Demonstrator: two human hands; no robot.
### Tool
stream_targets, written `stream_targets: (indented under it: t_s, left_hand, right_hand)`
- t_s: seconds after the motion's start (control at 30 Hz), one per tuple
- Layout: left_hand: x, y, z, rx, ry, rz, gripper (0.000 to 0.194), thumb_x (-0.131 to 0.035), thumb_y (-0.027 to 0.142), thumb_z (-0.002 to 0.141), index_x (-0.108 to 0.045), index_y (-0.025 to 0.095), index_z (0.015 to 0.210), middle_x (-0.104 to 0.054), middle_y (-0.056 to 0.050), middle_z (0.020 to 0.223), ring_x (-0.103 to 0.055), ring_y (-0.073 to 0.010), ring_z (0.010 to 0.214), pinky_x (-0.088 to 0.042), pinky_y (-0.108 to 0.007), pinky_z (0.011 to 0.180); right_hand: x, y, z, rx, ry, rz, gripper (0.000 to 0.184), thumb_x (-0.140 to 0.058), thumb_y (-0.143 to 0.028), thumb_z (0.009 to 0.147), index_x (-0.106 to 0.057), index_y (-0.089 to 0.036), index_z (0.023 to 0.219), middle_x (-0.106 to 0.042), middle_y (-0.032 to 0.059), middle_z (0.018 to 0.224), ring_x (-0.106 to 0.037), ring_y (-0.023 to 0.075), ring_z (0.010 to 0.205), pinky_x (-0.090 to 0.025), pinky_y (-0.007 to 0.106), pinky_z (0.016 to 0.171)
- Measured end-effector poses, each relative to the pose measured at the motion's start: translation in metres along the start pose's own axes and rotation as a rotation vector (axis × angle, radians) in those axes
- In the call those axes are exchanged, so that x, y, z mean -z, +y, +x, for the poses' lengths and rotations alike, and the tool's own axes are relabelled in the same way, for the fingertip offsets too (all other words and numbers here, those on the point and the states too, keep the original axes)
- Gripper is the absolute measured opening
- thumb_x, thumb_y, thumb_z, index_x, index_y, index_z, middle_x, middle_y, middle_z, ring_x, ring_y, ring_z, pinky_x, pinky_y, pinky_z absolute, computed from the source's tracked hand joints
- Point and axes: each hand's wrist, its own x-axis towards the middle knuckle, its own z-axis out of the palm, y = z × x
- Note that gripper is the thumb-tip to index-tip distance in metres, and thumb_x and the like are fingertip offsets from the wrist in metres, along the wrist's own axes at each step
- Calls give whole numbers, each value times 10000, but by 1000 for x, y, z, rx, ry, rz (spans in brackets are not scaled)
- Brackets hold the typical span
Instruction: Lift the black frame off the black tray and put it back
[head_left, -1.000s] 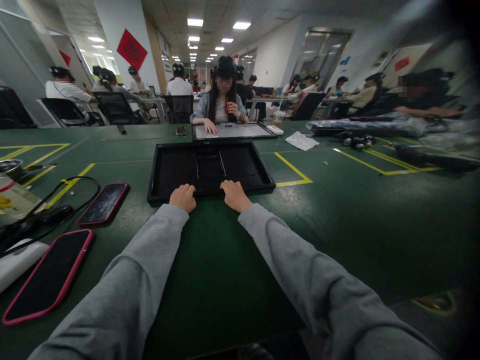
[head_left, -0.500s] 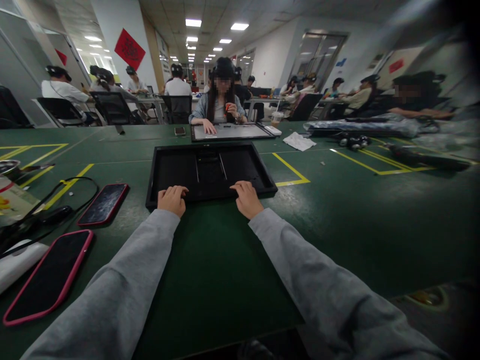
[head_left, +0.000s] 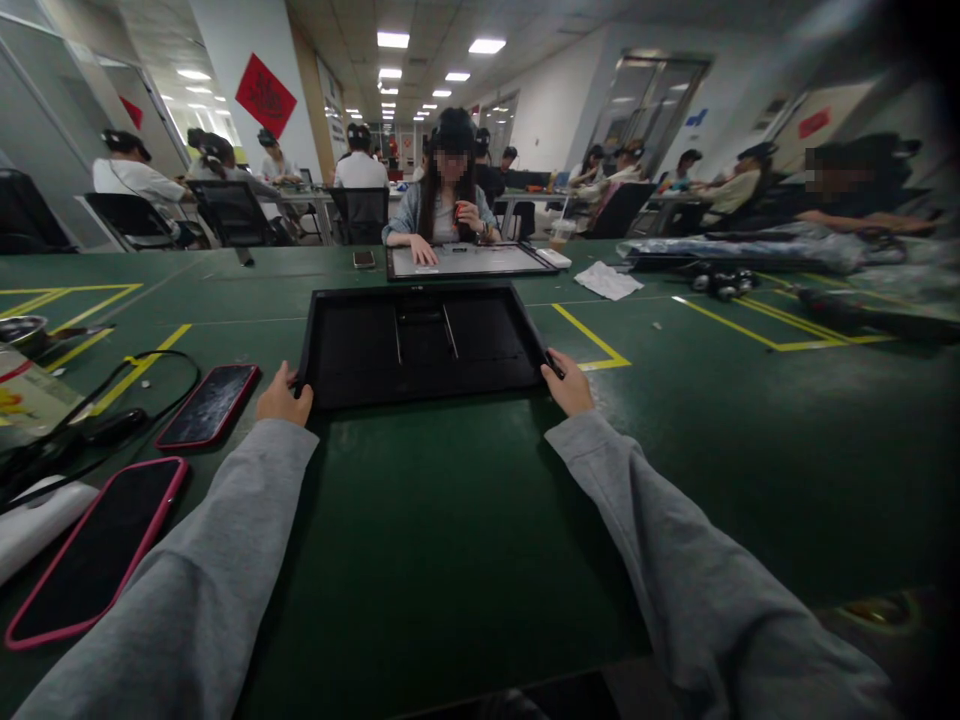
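Note:
A shallow black rectangular housing [head_left: 352, 350], like the back cover of a screen, lies in front of me on the green table. Two thin pale strips run down its inside near the middle. My left hand [head_left: 285, 397] is closed around its left side near the front corner, thumb towards the inside. At the opposite end, my right hand [head_left: 568, 383] grips the right side near the front corner. The fingers under both edges are partly hidden.
Two pink-cased phones [head_left: 208, 405] and a black cable [head_left: 180, 355] lie at left. Across the table [head_left: 450, 530], a person works at a flat panel [head_left: 480, 260]. A crumpled tissue [head_left: 608, 281] and wrapped parts [head_left: 727, 250] lie at the far right.
My hands have moved apart from the housing's front edge to its left and right sides and closed on them. The housing's front edge now looks slightly raised or tilted.

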Motion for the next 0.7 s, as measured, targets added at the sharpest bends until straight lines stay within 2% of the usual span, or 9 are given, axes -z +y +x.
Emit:
stream_targets:
  t_s: [0.07,0.17,0.3,0.43,0.57,0.7]
  left_hand:
    - [2,0,0,42,17,-29,687,-601,323,798,-431,152,1441,-665,-92,1224,-588,-266,1175,-418,-401,1044]
    - [7,6,-5,9,88,-87,681,-613,286,800,-424,206,1448,-663,-79,1232,-604,-276,1154,-421,-449,1040]
    - [16,16,-13,-64,212,-235,660,-579,282,844,-365,240,1466,-653,-63,1254,-607,-216,1159,-417,-395,1050]
    - [20,19,-14,-108,299,-320,642,-543,309,881,-319,179,1468,-605,-94,1321,-557,-169,1227,-394,-304,1065]
    - [19,16,-11,-178,319,-330,614,-536,332,892,-345,140,1444,-545,-134,1383,-533,-175,1255,-391,-288,1067]
    - [17,16,-11,-179,261,-321,635,-547,340,887,-326,181,1461,-563,-126,1366,-533,-188,1257,-399,-328,1067]
  right_hand:
    - [-1,3,4,-57,32,65,482,-607,-352,755,-638,-154,1194,-704,133,1132,-657,276,1062,-511,470,965]
    - [-1,3,8,-75,29,122,464,-643,-315,723,-667,-146,1154,-721,134,1095,-675,277,1033,-540,462,926]
    - [3,-10,4,39,20,19,447,-598,-250,763,-663,-147,1193,-696,125,1171,-651,277,1101,-495,477,1000]
    - [11,-36,-6,147,177,-99,475,-512,-279,852,-589,-191,1312,-630,93,1297,-581,258,1210,-415,486,1082]
    - [18,-53,-10,212,265,-160,490,-448,-292,897,-537,-195,1369,-551,93,1392,-485,255,1311,-320,493,1144]
    - [15,-44,-8,183,248,-137,482,-470,-284,877,-568,-182,1337,-588,107,1350,-524,263,1271,-353,491,1122]
